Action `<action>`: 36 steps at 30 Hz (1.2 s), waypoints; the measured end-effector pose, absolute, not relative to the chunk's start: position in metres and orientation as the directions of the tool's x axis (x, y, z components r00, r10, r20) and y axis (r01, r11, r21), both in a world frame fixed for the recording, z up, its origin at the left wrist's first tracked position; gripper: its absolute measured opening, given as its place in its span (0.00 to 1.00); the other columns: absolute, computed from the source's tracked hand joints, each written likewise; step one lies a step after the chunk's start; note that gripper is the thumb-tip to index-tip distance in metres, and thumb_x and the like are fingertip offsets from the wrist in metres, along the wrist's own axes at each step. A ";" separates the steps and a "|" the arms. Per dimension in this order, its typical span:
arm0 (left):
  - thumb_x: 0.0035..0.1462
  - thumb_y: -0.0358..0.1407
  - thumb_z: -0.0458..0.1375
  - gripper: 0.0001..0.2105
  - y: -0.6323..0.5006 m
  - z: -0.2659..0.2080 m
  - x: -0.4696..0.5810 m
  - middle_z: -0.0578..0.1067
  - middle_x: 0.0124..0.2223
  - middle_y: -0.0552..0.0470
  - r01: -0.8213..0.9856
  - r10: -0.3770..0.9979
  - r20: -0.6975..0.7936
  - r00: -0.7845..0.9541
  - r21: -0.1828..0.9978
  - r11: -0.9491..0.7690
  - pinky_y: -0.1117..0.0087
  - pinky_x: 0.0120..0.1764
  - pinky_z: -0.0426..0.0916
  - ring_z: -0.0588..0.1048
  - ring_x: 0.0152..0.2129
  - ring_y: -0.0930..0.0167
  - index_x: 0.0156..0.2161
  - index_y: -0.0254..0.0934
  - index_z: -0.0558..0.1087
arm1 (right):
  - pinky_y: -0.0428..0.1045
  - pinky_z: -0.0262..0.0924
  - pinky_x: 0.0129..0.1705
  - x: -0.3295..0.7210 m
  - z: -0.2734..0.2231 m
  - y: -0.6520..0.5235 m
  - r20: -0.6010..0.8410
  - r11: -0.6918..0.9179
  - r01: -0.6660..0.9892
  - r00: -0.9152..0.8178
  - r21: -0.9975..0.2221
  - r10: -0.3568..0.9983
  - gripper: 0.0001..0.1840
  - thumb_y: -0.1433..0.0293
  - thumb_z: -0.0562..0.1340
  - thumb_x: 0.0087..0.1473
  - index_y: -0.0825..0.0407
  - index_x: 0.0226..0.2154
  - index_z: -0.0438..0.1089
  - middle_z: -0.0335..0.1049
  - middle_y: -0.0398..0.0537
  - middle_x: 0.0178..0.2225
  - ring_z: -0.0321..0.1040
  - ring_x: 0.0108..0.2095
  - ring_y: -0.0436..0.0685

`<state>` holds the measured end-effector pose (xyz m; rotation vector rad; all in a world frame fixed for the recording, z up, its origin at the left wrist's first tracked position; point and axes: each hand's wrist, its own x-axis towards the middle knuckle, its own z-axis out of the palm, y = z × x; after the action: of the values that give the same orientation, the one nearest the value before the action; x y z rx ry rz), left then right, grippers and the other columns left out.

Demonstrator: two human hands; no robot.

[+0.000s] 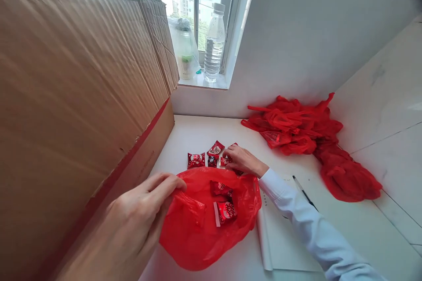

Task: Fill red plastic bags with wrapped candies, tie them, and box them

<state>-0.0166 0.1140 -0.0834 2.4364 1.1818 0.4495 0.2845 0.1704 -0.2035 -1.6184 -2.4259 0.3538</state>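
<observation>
My left hand (145, 210) is closed on the rim of a thin red plastic bag (194, 246), which is spread open on the white table. Inside the bag lie several small red snack packets, among them one printed packet (227, 212) with a pale crimped edge. Beyond the bag, my right hand (244, 161) has its fingertips pinched around a small red packet (225, 161). Next to it are a heart-printed packet (216, 148), a dark red packet (212, 161) and another red packet (196, 160). My right palm covers part of the packets beneath it.
A large cardboard box (82, 74) stands along the left. Crumpled red bags (293, 125) are heaped at the back right. A notebook (283, 246) and a black pen (303, 192) lie under and beside my right sleeve. A water bottle (214, 46) stands on the windowsill.
</observation>
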 end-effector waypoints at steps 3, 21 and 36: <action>0.60 0.34 0.42 0.12 0.116 -0.082 -0.019 0.72 0.44 0.55 0.659 0.795 0.176 0.580 0.473 -0.585 0.76 0.34 0.68 0.74 0.38 0.71 0.38 0.46 0.68 | 0.47 0.54 0.38 0.288 -0.203 0.167 0.084 0.331 0.892 -0.321 -0.309 0.943 0.08 0.67 0.63 0.51 0.53 0.35 0.69 0.68 0.48 0.35 0.62 0.38 0.54; 0.54 0.31 0.45 0.12 0.101 -0.063 -0.011 0.67 0.40 0.55 0.700 0.833 0.283 0.476 0.451 -0.553 0.71 0.35 0.61 0.68 0.34 0.70 0.31 0.43 0.71 | 0.46 0.50 0.34 0.323 -0.230 0.173 0.031 0.030 0.854 -0.016 -0.520 0.999 0.05 0.68 0.56 0.50 0.52 0.29 0.58 0.60 0.43 0.28 0.57 0.31 0.52; 0.55 0.31 0.44 0.10 0.103 -0.063 0.000 0.68 0.41 0.54 0.685 0.863 0.218 0.456 0.533 -0.497 0.73 0.32 0.62 0.70 0.33 0.72 0.31 0.41 0.67 | 0.45 0.59 0.33 0.260 -0.089 0.079 0.189 0.466 0.565 -0.480 -0.681 0.857 0.02 0.69 0.55 0.59 0.50 0.36 0.61 0.64 0.44 0.36 0.62 0.34 0.50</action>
<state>-0.0005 0.1026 -0.0625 2.3406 1.3079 0.6647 0.2595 0.0794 -0.0885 -1.1800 -2.2016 0.7474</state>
